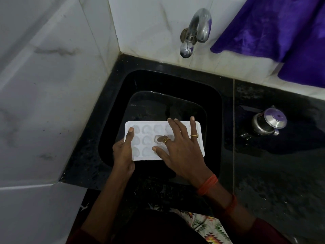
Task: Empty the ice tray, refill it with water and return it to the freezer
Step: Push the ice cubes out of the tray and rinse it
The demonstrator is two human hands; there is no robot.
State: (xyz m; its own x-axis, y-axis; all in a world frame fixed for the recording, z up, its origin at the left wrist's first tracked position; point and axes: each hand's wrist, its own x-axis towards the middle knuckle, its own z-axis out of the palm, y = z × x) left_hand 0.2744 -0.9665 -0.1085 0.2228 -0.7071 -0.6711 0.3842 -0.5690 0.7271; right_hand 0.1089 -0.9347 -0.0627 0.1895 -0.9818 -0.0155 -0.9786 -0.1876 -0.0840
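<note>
A white ice tray (146, 138) with several heart-shaped moulds is held level over the black sink (175, 81). My left hand (123, 152) grips its left end, thumb lying on the top face. My right hand (181, 147) rests on the tray's right half with fingers spread and straight, covering several moulds. One ice piece (158, 138) shows beside the index finger. A chrome tap (195, 32) sticks out of the back wall above the sink; no water runs from it.
White marble tiles line the left and back walls. A black granite counter (272, 173) runs to the right, with a small steel pot and lid (269, 120) on it. A purple cloth (281, 32) hangs at the upper right.
</note>
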